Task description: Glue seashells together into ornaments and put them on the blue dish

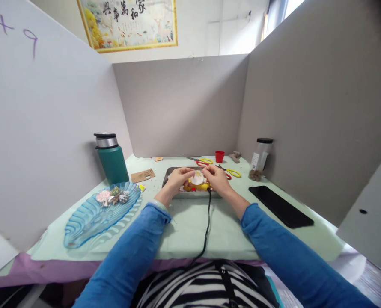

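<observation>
My left hand and my right hand meet over a metal tray. Between their pinched fingertips is a small white, rounded piece with a little yellow on it; it looks like a shell or petal, but its exact kind is unclear. Below it, in the tray, lies a yellow tool, which looks like a glue gun. Its black cord runs over the tray's near rim toward my lap. Other small white and red bits in the tray are partly hidden by my hands.
At left stand a teal bottle and a blue glass dish holding several shells. A brown card lies behind them. Scissors, a red cup, a jar and a black phone are at right. Panels enclose the table.
</observation>
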`<state>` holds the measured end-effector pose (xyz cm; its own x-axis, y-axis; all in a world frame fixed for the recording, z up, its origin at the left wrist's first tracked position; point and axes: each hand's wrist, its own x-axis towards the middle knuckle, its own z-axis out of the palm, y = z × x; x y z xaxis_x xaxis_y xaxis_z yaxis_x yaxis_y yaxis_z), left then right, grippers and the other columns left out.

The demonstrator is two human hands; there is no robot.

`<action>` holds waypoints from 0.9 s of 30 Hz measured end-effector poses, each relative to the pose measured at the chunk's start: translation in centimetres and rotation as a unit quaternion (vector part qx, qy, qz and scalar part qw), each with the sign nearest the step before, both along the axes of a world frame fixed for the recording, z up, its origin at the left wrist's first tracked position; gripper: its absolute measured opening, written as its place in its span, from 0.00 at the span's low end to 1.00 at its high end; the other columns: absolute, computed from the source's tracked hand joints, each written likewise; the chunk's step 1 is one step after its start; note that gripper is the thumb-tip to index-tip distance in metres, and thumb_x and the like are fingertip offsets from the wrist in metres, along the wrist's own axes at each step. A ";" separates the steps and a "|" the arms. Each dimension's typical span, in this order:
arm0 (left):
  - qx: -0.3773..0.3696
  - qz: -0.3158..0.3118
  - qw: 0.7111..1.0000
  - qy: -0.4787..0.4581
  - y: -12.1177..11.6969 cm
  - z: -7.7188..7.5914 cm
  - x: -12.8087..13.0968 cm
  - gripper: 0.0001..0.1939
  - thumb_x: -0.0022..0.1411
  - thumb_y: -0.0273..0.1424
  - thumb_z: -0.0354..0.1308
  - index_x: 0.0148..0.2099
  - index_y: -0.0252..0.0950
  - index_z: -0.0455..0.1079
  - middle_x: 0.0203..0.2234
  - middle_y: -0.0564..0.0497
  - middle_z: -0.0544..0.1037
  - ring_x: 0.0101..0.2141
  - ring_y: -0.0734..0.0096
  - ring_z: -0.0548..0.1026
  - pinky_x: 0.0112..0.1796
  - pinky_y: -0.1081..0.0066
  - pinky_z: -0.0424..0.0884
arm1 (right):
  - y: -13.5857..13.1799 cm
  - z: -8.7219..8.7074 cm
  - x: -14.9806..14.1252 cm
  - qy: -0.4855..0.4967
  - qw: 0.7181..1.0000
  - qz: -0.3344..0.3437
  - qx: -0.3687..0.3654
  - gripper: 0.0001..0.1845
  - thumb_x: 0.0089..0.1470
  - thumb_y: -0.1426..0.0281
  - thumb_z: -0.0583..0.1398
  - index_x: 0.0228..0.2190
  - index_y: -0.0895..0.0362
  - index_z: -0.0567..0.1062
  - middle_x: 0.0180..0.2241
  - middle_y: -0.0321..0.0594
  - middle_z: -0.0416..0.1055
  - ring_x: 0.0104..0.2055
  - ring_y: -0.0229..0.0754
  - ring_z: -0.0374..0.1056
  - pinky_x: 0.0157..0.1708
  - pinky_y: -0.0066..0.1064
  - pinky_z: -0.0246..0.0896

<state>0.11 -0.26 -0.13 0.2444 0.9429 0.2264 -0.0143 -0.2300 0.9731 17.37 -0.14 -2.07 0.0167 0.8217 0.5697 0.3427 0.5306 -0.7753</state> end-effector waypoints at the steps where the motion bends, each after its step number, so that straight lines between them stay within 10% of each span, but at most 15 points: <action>1: 0.004 0.001 1.000 0.006 0.0 0.0 0.0 0.17 0.50 0.38 0.66 0.36 0.29 0.72 0.13 0.58 0.66 0.13 0.85 0.59 0.18 0.78 0.58 | 0.0 0.0 0.0 -0.003 1.000 -0.002 0.000 0.13 0.52 0.59 0.56 0.26 0.56 0.71 0.22 0.34 0.69 0.24 0.38 0.62 0.25 0.28 0.54; 27: -0.008 0.005 0.999 0.042 -0.1 -0.1 0.0 0.16 0.50 0.40 0.65 0.33 0.31 0.72 0.11 0.58 0.65 0.13 0.82 0.60 0.18 0.78 0.56 | 0.3 -0.2 0.1 -0.014 1.000 0.000 0.002 0.13 0.51 0.58 0.57 0.28 0.56 0.73 0.24 0.35 0.71 0.26 0.39 0.63 0.26 0.28 0.55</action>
